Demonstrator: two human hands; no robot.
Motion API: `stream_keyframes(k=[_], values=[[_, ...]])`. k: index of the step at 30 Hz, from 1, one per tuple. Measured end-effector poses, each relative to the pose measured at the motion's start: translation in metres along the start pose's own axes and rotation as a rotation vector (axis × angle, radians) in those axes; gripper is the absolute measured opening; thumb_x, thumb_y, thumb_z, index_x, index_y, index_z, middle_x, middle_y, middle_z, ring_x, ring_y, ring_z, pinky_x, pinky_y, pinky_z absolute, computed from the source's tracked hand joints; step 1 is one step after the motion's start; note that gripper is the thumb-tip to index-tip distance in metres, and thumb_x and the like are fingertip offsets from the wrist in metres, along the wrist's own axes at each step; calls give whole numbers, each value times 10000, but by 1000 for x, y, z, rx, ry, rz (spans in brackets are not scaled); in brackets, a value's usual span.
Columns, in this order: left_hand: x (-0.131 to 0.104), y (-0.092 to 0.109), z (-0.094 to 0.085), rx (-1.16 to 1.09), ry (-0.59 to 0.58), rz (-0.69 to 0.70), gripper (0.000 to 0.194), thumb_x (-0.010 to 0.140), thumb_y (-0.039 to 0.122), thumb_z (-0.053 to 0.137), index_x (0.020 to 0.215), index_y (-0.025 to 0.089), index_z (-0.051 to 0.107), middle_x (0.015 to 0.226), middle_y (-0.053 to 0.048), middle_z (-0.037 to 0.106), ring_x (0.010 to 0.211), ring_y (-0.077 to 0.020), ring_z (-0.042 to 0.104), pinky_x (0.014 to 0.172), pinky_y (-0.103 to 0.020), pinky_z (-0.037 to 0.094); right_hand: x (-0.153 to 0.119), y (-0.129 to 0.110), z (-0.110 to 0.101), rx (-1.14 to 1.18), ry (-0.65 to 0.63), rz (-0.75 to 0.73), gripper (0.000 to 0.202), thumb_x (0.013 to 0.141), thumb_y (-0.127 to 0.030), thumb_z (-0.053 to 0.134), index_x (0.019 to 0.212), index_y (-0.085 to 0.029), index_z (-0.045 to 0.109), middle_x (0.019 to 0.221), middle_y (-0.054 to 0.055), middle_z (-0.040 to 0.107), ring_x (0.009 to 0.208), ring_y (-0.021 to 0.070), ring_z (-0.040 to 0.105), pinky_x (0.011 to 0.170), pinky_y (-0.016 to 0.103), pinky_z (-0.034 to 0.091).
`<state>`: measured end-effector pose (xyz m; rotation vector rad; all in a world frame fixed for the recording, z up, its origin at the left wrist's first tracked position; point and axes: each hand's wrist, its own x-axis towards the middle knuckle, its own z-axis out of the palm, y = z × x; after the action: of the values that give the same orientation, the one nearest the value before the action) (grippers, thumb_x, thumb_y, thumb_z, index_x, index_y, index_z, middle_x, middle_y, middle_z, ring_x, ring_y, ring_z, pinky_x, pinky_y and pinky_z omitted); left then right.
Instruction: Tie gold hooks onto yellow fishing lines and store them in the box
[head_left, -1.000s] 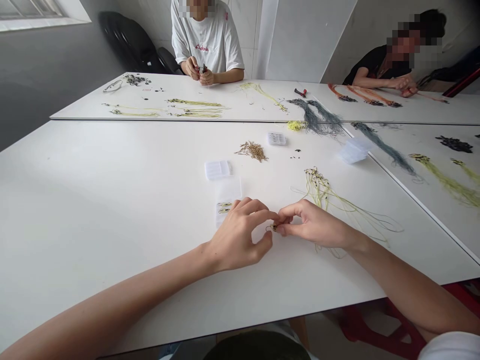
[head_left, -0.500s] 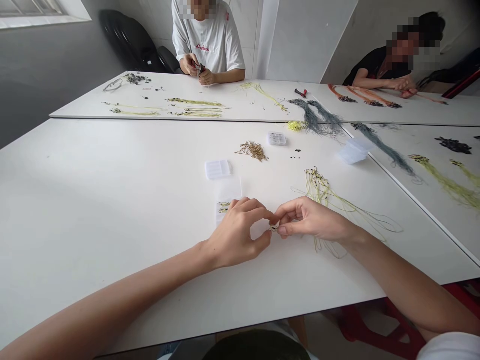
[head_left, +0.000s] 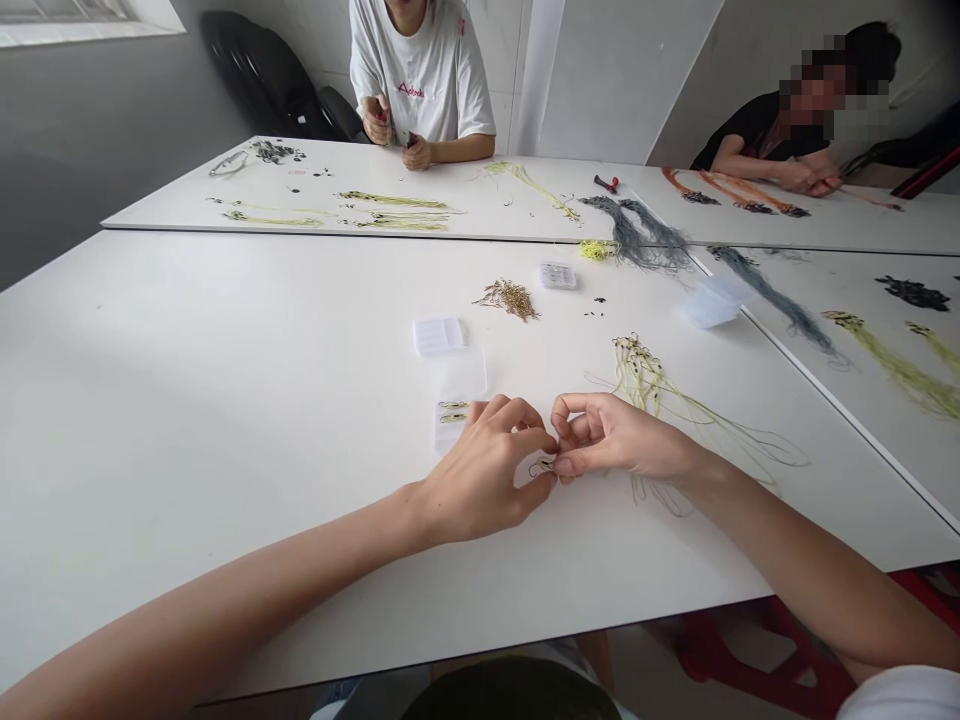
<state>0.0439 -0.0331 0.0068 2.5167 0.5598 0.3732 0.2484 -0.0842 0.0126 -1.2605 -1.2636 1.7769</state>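
Head view: right hand (head_left: 619, 438) pinches hook (head_left: 540, 466); pink shirt lettering (head_left: 410, 91) starts "A"

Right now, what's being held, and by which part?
The right hand pinches a small hook, seemingly by the end away from its curve. Whether the left hand touches it is unclear.

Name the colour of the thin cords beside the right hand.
Yellow-green thin cords, in the head view.

Single head-worn view, forward and down over the table (head_left: 225, 400), left hand (head_left: 484, 475) and right hand (head_left: 611, 437) near.
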Motion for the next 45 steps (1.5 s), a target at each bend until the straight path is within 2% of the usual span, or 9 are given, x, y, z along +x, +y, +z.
stream_keyframes(k=[7,14,17,22,29,33,38,45], values=[[-1,3,-1,-2,-18,-15,167,855,234,531,888,213,693,997,-63,536,900,-204,458,831,-399,348,0,-1,4,-35,24,-2,315,675,-166,797,768,-190,497,709,-15,637,704,142,622,712,288,475],[-1,6,-9,-109,-150,-68,161,756,216,572,860,204,694,1002,-66,544,963,-240,432,860,-428,367,0,1,9,-127,71,-24,310,690,-220,787,744,-201,482,705,-23,597,734,146,594,728,305,486],[2,5,-14,-190,-210,-116,173,809,225,514,797,206,685,974,-56,562,969,-241,432,887,-445,357,-1,0,12,-194,86,-37,314,680,-230,791,734,-203,482,714,-22,594,758,157,597,739,315,491],[8,0,-21,-331,-305,-157,356,898,187,363,713,192,667,904,-36,600,1011,-232,451,943,-426,327,-4,-2,15,-293,104,-80,296,689,-216,775,725,-205,481,724,-17,606,796,181,613,755,333,494],[9,-4,-22,-360,-314,-215,265,896,286,473,799,223,711,1000,-37,616,1082,-245,469,976,-408,327,-3,-3,15,-345,135,-117,280,691,-199,769,716,-205,490,724,-26,586,793,170,603,742,315,486],[9,-7,-24,-376,-298,-173,228,896,316,515,852,228,721,1024,-37,631,1067,-228,512,978,-391,356,-4,-4,14,-349,139,-137,276,701,-217,769,722,-204,494,724,-22,588,783,170,603,733,314,488],[10,-12,-27,-502,-316,-132,203,890,313,547,873,217,725,1027,-38,649,954,-188,595,876,-337,448,-5,-5,12,-337,126,-183,277,701,-241,779,732,-202,507,740,-6,611,800,186,619,767,340,496],[12,-17,-30,-623,-347,-55,160,878,279,583,886,217,730,1009,-39,666,939,-174,616,833,-305,481,-4,-6,10,-293,98,-201,298,677,-280,804,719,-200,520,734,3,634,762,173,615,766,341,507]])
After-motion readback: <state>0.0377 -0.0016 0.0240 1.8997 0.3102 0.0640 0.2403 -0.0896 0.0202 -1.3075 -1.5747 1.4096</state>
